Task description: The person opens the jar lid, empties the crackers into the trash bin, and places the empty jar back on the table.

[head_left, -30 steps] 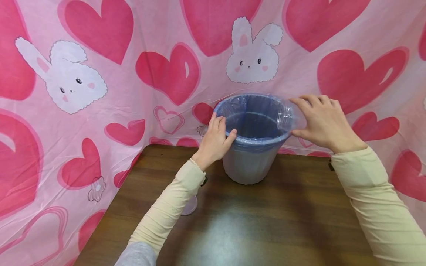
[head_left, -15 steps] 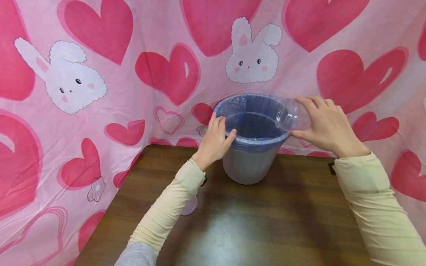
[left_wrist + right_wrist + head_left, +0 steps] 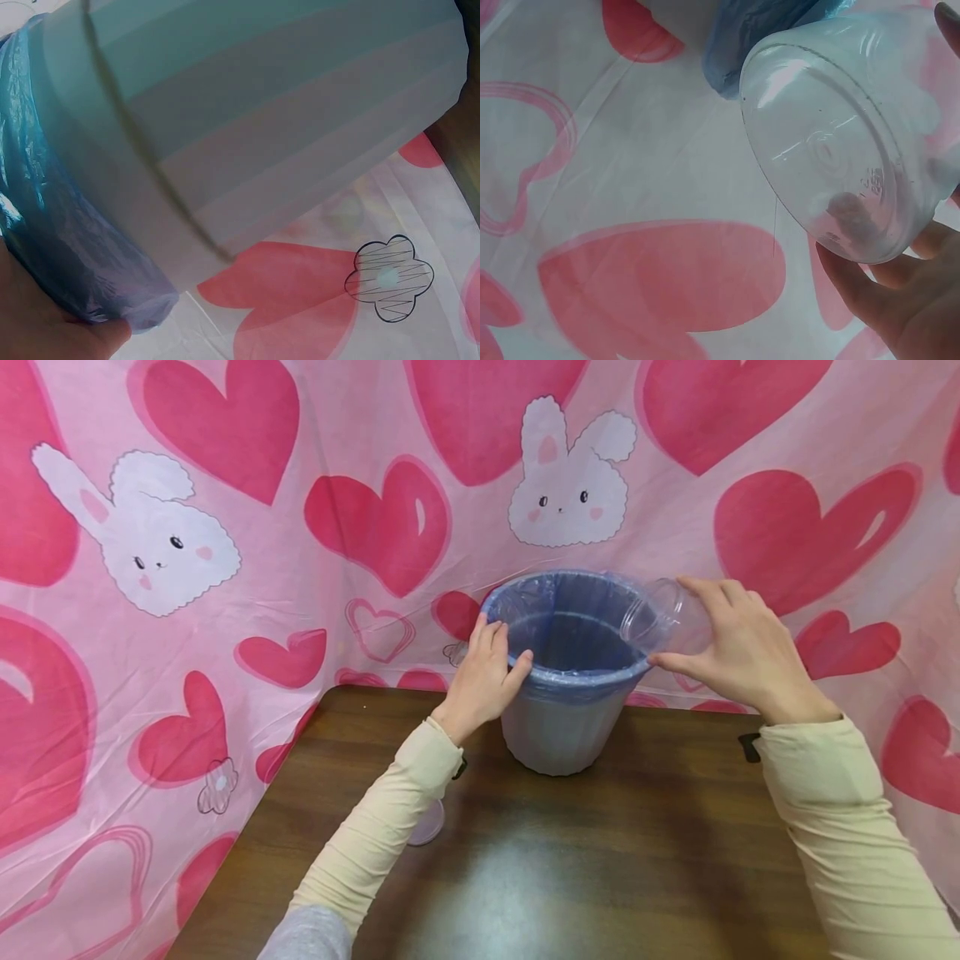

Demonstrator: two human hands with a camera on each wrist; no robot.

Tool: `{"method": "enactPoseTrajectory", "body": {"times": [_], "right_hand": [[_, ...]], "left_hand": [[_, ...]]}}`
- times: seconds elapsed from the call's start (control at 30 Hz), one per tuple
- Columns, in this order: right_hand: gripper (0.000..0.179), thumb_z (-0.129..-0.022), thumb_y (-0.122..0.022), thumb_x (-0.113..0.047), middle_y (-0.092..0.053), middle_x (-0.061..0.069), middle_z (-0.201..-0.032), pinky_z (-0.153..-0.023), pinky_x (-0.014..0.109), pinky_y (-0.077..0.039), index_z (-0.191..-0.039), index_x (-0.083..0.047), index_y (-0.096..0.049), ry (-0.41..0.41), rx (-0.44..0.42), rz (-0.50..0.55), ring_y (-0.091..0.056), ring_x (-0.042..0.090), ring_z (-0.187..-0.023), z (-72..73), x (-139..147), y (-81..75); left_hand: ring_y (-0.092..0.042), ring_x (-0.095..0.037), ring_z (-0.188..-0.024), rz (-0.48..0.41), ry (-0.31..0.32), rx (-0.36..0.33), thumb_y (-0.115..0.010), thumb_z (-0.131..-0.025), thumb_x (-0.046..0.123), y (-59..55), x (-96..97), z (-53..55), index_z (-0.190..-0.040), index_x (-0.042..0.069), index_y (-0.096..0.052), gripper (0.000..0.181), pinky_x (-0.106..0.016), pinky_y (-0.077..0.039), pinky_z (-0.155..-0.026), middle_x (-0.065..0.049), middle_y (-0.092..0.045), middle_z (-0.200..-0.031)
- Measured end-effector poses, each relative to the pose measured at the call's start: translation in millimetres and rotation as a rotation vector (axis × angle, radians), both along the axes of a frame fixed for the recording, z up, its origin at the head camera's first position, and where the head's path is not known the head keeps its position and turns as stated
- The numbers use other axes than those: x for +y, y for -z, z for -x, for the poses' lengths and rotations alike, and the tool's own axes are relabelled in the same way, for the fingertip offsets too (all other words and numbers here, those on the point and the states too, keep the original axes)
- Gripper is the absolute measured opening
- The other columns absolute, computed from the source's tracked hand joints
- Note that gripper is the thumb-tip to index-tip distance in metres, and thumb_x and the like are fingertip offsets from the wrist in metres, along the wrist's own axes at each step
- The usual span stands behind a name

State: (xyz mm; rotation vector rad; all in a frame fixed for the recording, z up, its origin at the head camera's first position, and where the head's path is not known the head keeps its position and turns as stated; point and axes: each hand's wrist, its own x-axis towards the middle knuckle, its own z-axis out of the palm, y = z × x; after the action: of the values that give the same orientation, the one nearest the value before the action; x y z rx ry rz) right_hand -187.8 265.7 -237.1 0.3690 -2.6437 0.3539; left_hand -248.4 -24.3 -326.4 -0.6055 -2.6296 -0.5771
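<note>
A pale trash bin [image 3: 562, 739] stands upright on the wooden table, lined with a blue plastic bag [image 3: 573, 681] folded over its rim. On the rim's left side, my left hand [image 3: 483, 677] grips the bag-covered edge; the left wrist view shows its fingers [image 3: 105, 339] against the bag. My right hand [image 3: 750, 647] holds a clear plastic jar [image 3: 667, 618] on its side, with the mouth toward the bin's opening at the right of the rim. In the right wrist view the round base of the jar [image 3: 825, 150] faces the camera. The jar looks see-through.
A round pinkish lid [image 3: 427, 824] lies on the brown wooden table [image 3: 570, 868], partly hidden by the left sleeve. Behind the bin hangs a pink cloth [image 3: 480, 527] printed with hearts and rabbits, close to the table's back edge.
My right hand has shifted a little to the right with the jar, and the jar's mouth has turned slightly upward. The left hand and the bin have stayed put.
</note>
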Motion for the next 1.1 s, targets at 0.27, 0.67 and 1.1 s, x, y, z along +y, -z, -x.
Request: {"method": "enactPoseTrajectory", "body": {"times": [0.27, 0.67, 1.1], "right_hand": [[0.097, -0.059, -0.076, -0.049, -0.043, 0.020, -0.121, -0.072, 0.058, -0.039, -0.140, -0.023, -0.029, 0.013, -0.002, 0.068, -0.041, 0.038, -0.098, -3.3, -1, 2.4], [0.100, -0.058, -0.078, -0.047, -0.044, 0.019, -0.121, -0.073, 0.058, -0.040, -0.139, -0.018, -0.028, 0.023, -0.020, 0.192, -0.043, 0.037, -0.101, -7.4, -2, 6.2], [0.098, -0.062, -0.078, -0.040, -0.038, 0.017, -0.129, -0.075, 0.059, -0.039, -0.141, -0.023, -0.021, 0.035, -0.090, 0.341, -0.040, 0.038, -0.106, -19.4, 2, 16.8]], "left_hand": [[-0.008, -0.028, -0.138, -0.001, 0.003, -0.008, -0.026, -0.091, 0.050, -0.1, -0.1, 1.0, -0.132, -0.004, -0.035, 0.068, -0.038, -0.026, -0.107, -0.016, -0.033, -0.139], [-0.007, -0.028, -0.138, 0.005, 0.003, -0.012, -0.025, -0.091, 0.051, -0.5, -0.8, 1.4, -0.133, -0.004, -0.034, 0.069, -0.038, -0.026, -0.107, -0.016, -0.033, -0.139], [-0.007, -0.028, -0.138, 0.000, 0.002, -0.022, -0.026, -0.091, 0.051, -0.5, -0.4, 1.1, -0.134, -0.002, -0.033, 0.069, -0.039, -0.028, -0.106, -0.015, -0.032, -0.139]]}}
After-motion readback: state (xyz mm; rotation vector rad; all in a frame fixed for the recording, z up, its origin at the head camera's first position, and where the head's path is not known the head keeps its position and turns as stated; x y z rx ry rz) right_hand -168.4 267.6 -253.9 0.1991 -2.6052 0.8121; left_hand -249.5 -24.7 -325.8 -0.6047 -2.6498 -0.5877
